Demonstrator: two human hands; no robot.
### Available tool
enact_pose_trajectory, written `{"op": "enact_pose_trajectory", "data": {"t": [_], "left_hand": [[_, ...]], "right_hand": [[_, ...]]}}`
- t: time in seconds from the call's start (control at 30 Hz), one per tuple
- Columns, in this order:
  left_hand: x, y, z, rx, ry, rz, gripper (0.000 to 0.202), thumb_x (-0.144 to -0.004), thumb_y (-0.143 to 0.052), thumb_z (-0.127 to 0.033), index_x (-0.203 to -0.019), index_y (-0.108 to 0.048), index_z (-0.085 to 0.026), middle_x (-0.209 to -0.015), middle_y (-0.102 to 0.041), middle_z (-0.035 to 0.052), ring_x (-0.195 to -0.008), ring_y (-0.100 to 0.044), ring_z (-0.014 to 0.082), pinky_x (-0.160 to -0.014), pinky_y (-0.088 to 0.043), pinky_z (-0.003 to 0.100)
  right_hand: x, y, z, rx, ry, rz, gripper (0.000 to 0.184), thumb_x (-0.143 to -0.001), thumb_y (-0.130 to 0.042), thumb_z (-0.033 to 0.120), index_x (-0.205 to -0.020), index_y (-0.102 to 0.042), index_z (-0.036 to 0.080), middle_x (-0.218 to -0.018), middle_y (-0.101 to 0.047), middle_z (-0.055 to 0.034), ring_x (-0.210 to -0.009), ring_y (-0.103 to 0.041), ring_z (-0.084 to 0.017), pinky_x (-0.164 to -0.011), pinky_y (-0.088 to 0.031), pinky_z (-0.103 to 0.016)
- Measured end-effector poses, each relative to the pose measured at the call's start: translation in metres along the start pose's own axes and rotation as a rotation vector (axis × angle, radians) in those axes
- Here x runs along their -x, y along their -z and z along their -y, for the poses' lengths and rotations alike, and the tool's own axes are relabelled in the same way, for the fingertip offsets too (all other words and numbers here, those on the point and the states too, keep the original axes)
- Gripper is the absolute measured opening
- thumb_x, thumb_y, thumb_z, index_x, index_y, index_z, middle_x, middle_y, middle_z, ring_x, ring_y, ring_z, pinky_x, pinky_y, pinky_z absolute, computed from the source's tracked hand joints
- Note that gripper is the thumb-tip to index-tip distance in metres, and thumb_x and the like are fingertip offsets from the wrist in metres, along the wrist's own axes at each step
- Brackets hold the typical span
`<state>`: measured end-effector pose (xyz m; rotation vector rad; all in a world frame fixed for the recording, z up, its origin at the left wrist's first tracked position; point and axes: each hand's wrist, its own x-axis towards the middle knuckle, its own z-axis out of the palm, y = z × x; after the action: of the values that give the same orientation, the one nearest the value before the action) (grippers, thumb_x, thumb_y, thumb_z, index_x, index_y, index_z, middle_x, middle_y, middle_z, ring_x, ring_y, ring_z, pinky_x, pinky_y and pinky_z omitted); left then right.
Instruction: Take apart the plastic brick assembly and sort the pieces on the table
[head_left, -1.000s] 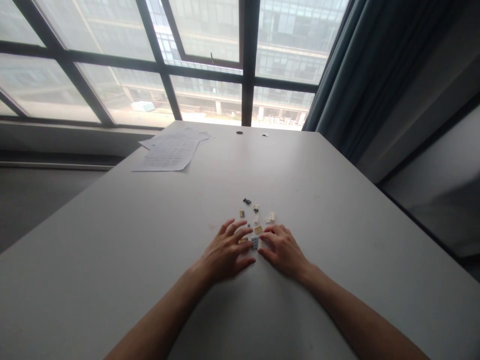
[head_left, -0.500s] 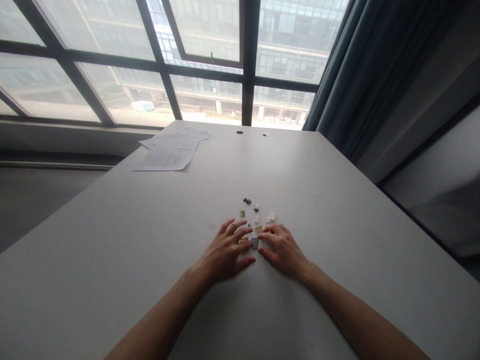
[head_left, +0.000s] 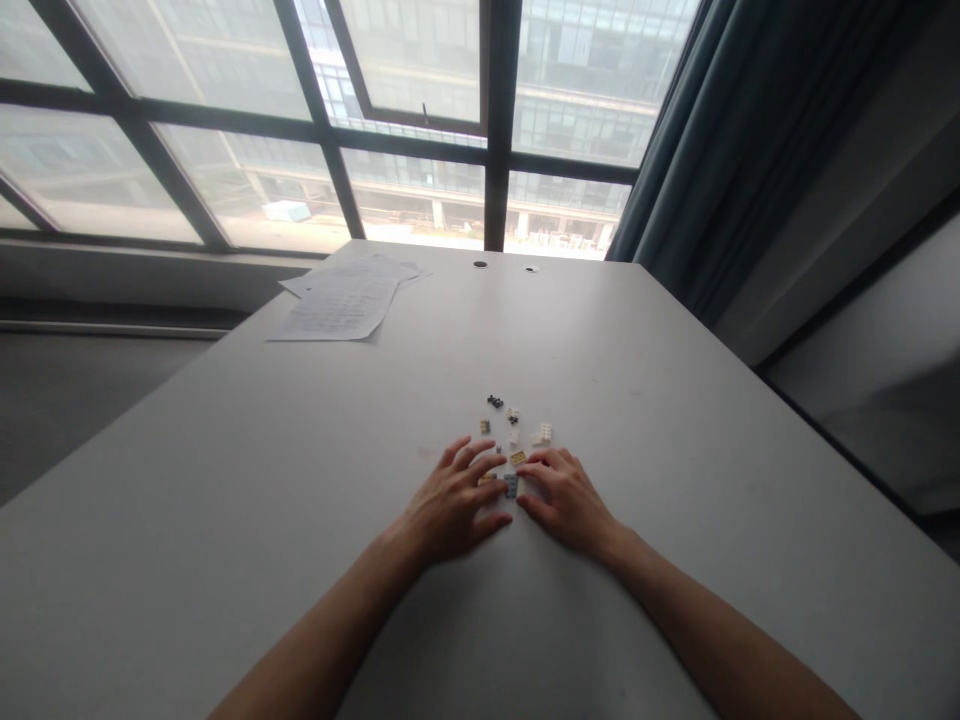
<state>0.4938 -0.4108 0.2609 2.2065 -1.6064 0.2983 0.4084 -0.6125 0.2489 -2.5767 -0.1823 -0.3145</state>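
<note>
Both my hands rest palm down on the grey table (head_left: 675, 420). My left hand (head_left: 450, 505) lies flat with fingers spread, its fingertips touching small toy bricks. My right hand (head_left: 566, 500) also lies flat with fingers apart, its fingertips beside a grey studded plate (head_left: 511, 486) that sits between the two hands. A tan brick (head_left: 517, 458) lies just beyond the fingertips. Farther out are a white brick (head_left: 543, 434), a small white piece (head_left: 513, 436) and tiny dark pieces (head_left: 494, 402). Neither hand holds anything.
Printed paper sheets (head_left: 341, 300) lie at the table's far left corner. Two round cable holes (head_left: 480, 265) sit near the far edge. Large windows (head_left: 420, 110) fill the back, and a dark curtain (head_left: 735, 130) hangs at the right.
</note>
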Motion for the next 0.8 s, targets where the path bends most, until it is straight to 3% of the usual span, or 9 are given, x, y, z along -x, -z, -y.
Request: {"op": "enact_pose_trajectory", "data": {"t": [0.2, 0.47, 0.57, 0.8], "left_hand": [[0.002, 0.002, 0.013, -0.004, 0.03, -0.142, 0.028, -0.083, -0.06, -0.042, -0.105, -0.064, -0.026, -0.12, -0.06, 0.0071, -0.123, -0.045, 0.0274, -0.105, -0.031, 0.048], [0.009, -0.001, 0.037, 0.143, 0.419, -0.542, 0.021, -0.09, -0.052, -0.035, -0.1, -0.063, -0.02, -0.105, -0.064, 0.0066, -0.105, -0.054, 0.0217, -0.094, -0.042, 0.04], [0.009, -0.003, 0.039, 0.19, 0.492, -0.579, 0.022, -0.09, -0.051, -0.036, -0.099, -0.063, -0.02, -0.102, -0.064, 0.0058, -0.101, -0.055, 0.021, -0.092, -0.044, 0.039], [0.009, -0.005, 0.041, 0.204, 0.51, -0.591, 0.021, -0.09, -0.051, -0.035, -0.098, -0.064, -0.02, -0.1, -0.064, 0.0052, -0.099, -0.056, 0.0206, -0.091, -0.044, 0.037]], "right_hand": [[0.0, 0.001, -0.004, -0.064, -0.021, -0.042, 0.031, -0.081, -0.067, 0.031, -0.11, -0.063, 0.023, -0.112, -0.06, -0.0064, -0.109, -0.049, -0.023, -0.097, -0.039, -0.039], [-0.008, 0.011, -0.014, -0.108, -0.095, -0.152, 0.023, -0.083, -0.061, 0.025, -0.106, -0.065, 0.021, -0.108, -0.061, -0.0071, -0.105, -0.052, -0.023, -0.096, -0.041, -0.039], [-0.015, 0.018, -0.018, -0.11, -0.11, -0.176, 0.024, -0.082, -0.061, 0.022, -0.105, -0.065, 0.022, -0.106, -0.061, -0.0062, -0.104, -0.053, -0.022, -0.095, -0.041, -0.039], [-0.028, 0.028, -0.036, 0.032, -0.178, -0.161, 0.026, -0.08, -0.061, 0.015, -0.104, -0.066, 0.02, -0.105, -0.062, -0.0061, -0.102, -0.052, -0.022, -0.095, -0.04, -0.038]]}}
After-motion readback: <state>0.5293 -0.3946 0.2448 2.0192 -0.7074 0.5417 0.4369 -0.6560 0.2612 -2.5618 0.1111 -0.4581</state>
